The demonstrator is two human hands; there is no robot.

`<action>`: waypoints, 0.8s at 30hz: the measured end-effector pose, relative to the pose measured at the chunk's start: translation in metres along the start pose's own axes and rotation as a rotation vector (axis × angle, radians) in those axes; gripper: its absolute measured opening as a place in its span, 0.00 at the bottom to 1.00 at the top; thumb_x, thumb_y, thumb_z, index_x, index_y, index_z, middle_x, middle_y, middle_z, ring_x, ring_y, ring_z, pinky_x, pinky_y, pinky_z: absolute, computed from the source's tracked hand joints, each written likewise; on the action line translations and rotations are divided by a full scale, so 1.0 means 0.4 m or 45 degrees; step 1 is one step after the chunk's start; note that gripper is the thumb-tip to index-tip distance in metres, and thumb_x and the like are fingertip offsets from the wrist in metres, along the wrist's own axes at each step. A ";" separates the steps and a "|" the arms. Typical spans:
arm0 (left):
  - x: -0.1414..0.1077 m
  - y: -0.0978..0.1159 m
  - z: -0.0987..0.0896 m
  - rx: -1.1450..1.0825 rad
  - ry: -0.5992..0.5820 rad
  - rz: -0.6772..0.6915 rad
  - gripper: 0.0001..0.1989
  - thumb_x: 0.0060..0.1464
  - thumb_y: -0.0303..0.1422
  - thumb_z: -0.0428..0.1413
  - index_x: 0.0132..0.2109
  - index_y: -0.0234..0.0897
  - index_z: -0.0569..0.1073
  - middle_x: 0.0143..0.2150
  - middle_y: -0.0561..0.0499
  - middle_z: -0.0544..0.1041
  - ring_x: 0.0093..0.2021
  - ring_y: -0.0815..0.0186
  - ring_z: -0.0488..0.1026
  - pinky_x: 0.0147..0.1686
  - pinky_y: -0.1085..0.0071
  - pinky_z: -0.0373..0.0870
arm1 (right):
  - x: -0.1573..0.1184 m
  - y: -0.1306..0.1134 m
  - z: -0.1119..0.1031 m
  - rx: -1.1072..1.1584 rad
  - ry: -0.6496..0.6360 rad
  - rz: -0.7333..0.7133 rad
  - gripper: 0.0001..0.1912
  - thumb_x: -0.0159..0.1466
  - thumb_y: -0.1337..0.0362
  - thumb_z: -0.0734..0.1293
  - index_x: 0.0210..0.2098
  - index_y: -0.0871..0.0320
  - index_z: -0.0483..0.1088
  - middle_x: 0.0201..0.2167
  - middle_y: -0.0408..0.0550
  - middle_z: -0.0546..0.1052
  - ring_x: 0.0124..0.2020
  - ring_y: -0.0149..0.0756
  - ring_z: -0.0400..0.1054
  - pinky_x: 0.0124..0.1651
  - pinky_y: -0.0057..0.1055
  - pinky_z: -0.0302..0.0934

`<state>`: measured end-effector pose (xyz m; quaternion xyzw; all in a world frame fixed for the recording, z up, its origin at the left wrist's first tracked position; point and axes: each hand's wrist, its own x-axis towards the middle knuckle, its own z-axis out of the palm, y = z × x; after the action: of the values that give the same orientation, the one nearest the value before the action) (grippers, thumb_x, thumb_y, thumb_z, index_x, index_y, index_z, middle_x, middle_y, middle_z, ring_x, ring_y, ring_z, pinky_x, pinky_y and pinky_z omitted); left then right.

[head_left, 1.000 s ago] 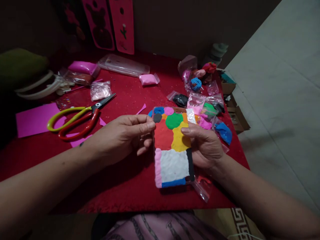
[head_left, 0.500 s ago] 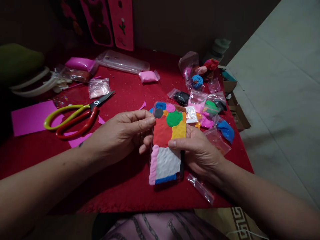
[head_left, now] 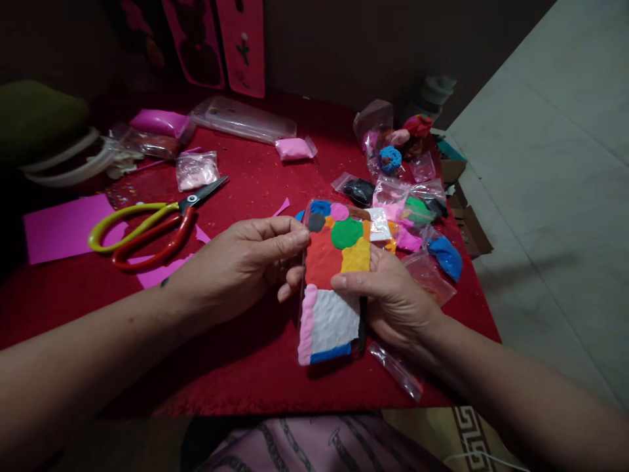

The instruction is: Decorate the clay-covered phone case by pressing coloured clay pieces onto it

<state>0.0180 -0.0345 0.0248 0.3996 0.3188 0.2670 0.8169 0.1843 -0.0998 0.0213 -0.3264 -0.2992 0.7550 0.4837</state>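
A clear phone case (head_left: 336,321) covered with patches of coloured clay, red, white, green, yellow, pink and blue, is held above the table's front half. My right hand (head_left: 398,295) grips its right side, thumb lying across the front where yellow, red and white meet. At the upper left edge, my left hand (head_left: 255,262) pinches the case between thumb and forefinger, the other fingers curled beside it. Scissors (head_left: 162,226) with one yellow and one red handle lie to the left of my left hand, on and beside pink paper (head_left: 63,229).
Bags of clay, among them black (head_left: 358,191), green (head_left: 417,210) and blue (head_left: 445,257), crowd the right side of the red table (head_left: 221,373). Another clear case (head_left: 243,120) and a pink packet (head_left: 295,149) lie at the back. An empty bag (head_left: 396,372) lies near the front edge.
The case has shifted slightly to the right in the view. Both hands keep their hold, and the left fingers have moved a little to the right with it.
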 end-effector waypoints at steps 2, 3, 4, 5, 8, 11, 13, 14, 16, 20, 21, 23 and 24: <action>0.001 0.000 -0.004 0.001 0.006 -0.001 0.07 0.57 0.31 0.56 0.31 0.33 0.71 0.22 0.52 0.68 0.21 0.73 0.65 0.18 0.80 0.65 | -0.001 -0.006 0.001 -0.003 -0.007 0.014 0.15 0.56 0.72 0.67 0.44 0.62 0.72 0.40 0.54 0.79 0.40 0.44 0.76 0.52 0.46 0.68; 0.002 0.000 -0.006 -0.005 0.007 0.004 0.07 0.57 0.31 0.56 0.31 0.33 0.71 0.22 0.53 0.68 0.20 0.73 0.65 0.17 0.80 0.65 | -0.001 -0.008 0.002 0.003 -0.016 0.021 0.14 0.57 0.71 0.67 0.44 0.61 0.73 0.41 0.53 0.79 0.41 0.44 0.76 0.52 0.46 0.67; 0.003 0.000 -0.007 -0.011 0.007 0.007 0.08 0.57 0.31 0.56 0.31 0.33 0.70 0.22 0.53 0.68 0.20 0.73 0.65 0.17 0.80 0.65 | -0.001 -0.010 0.003 0.015 -0.022 0.025 0.14 0.57 0.71 0.66 0.43 0.61 0.73 0.41 0.53 0.79 0.41 0.44 0.76 0.53 0.46 0.67; 0.004 0.000 -0.008 -0.017 0.006 0.009 0.08 0.58 0.30 0.55 0.30 0.33 0.70 0.22 0.53 0.68 0.20 0.74 0.65 0.17 0.80 0.65 | -0.001 -0.012 0.003 0.031 -0.026 0.025 0.13 0.57 0.72 0.66 0.42 0.60 0.73 0.42 0.52 0.80 0.41 0.43 0.76 0.53 0.44 0.68; 0.006 0.002 -0.009 -0.029 -0.010 0.006 0.09 0.59 0.30 0.54 0.30 0.33 0.69 0.21 0.53 0.68 0.20 0.74 0.65 0.17 0.81 0.65 | 0.002 -0.014 0.000 0.129 -0.037 0.024 0.16 0.57 0.75 0.64 0.43 0.57 0.74 0.39 0.48 0.81 0.39 0.40 0.76 0.50 0.41 0.69; 0.006 0.004 -0.012 -0.029 0.000 0.000 0.09 0.59 0.30 0.53 0.30 0.33 0.70 0.22 0.53 0.68 0.20 0.74 0.65 0.17 0.80 0.65 | 0.006 -0.015 -0.005 0.235 -0.053 0.016 0.23 0.56 0.77 0.62 0.49 0.55 0.72 0.36 0.46 0.81 0.38 0.39 0.77 0.50 0.41 0.70; 0.006 0.004 -0.016 -0.028 0.007 0.004 0.08 0.59 0.31 0.53 0.32 0.32 0.71 0.22 0.53 0.68 0.20 0.74 0.64 0.17 0.80 0.65 | 0.006 -0.018 -0.007 0.253 -0.040 0.013 0.25 0.56 0.76 0.61 0.51 0.54 0.71 0.37 0.47 0.81 0.40 0.41 0.76 0.52 0.44 0.69; 0.006 0.004 -0.019 -0.028 0.003 0.009 0.08 0.59 0.32 0.53 0.33 0.32 0.71 0.22 0.53 0.68 0.20 0.74 0.64 0.17 0.80 0.65 | 0.006 -0.020 -0.007 0.250 -0.037 0.016 0.25 0.56 0.76 0.61 0.52 0.55 0.70 0.38 0.48 0.81 0.40 0.41 0.76 0.53 0.45 0.68; 0.006 0.004 -0.025 -0.016 -0.011 0.037 0.09 0.60 0.33 0.52 0.35 0.32 0.72 0.23 0.52 0.68 0.21 0.74 0.64 0.17 0.80 0.64 | 0.006 -0.022 -0.008 0.243 -0.047 0.020 0.26 0.56 0.75 0.61 0.53 0.55 0.69 0.39 0.49 0.81 0.42 0.43 0.76 0.55 0.47 0.66; 0.012 0.009 -0.033 -0.003 0.002 0.114 0.11 0.61 0.34 0.50 0.37 0.32 0.73 0.26 0.51 0.69 0.21 0.74 0.63 0.16 0.80 0.62 | 0.008 -0.022 -0.014 0.174 0.072 -0.023 0.26 0.54 0.74 0.66 0.52 0.55 0.69 0.39 0.48 0.80 0.39 0.39 0.76 0.51 0.40 0.67; 0.014 0.010 -0.033 0.003 0.017 0.121 0.11 0.61 0.34 0.50 0.37 0.32 0.73 0.26 0.51 0.69 0.21 0.74 0.63 0.16 0.80 0.61 | 0.008 -0.021 -0.016 0.149 0.117 -0.024 0.25 0.53 0.74 0.67 0.51 0.56 0.69 0.39 0.47 0.80 0.38 0.38 0.76 0.49 0.38 0.68; 0.016 0.011 -0.034 0.019 0.044 0.123 0.11 0.61 0.35 0.50 0.36 0.32 0.72 0.26 0.51 0.68 0.21 0.74 0.62 0.16 0.79 0.60 | 0.009 -0.018 -0.019 0.100 0.160 -0.016 0.23 0.51 0.73 0.69 0.47 0.57 0.70 0.38 0.47 0.80 0.36 0.37 0.75 0.47 0.37 0.69; 0.017 0.010 -0.035 0.035 0.057 0.125 0.11 0.61 0.35 0.50 0.35 0.33 0.72 0.26 0.52 0.68 0.21 0.73 0.61 0.16 0.79 0.59 | 0.009 -0.017 -0.020 0.082 0.161 -0.013 0.22 0.51 0.73 0.69 0.46 0.58 0.70 0.38 0.48 0.80 0.36 0.38 0.75 0.47 0.37 0.69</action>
<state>0.0112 -0.0209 0.0193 0.4199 0.3208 0.3112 0.7899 0.1930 -0.0930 0.0210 -0.3562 -0.2451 0.7397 0.5157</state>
